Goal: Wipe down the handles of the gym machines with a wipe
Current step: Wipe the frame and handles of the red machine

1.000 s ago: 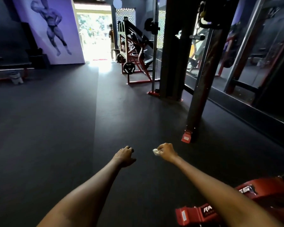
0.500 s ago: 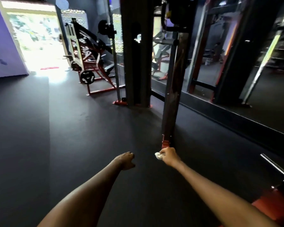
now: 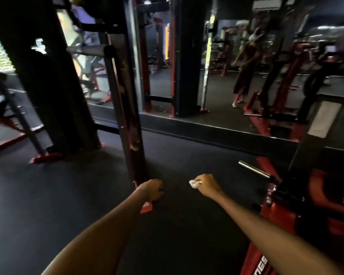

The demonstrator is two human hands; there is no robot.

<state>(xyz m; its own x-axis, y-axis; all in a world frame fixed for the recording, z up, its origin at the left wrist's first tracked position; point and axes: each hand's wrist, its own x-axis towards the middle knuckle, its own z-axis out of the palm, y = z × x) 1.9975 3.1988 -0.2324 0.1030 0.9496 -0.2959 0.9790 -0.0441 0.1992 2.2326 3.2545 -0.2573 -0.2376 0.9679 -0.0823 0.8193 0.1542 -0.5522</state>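
So the wipe [image 3: 193,184] is a small white crumpled wad, and it's pinched in my right hand [image 3: 208,185], sticking out of the far-left side of the fist, with the fingers curled in tight around it. It's up in the air over the dark rubber floor [image 3: 38,195], roughly center frame, not touching any equipment. My left hand [image 3: 151,190] is just to the left of it, a gap of floor between the two, fingers loosely curled under and nothing in them as far as I can see. That hand sits in front of the base of a dark upright post [image 3: 125,108] with scuffed paint, and a red foot plate [image 3: 146,207] pokes out from under my wrist. To the right, near side, there's a red and black machine [image 3: 306,205] with a shiny chrome bar [image 3: 253,169] angling out toward the far left, well clear of the wipe. Further back there's a big wall mirror [image 3: 226,76] running along the floor edge, full of reflections of red frames, pretty blurry. Off to the far left, a thick black column [image 3: 48,86] and more red framing on the ground.
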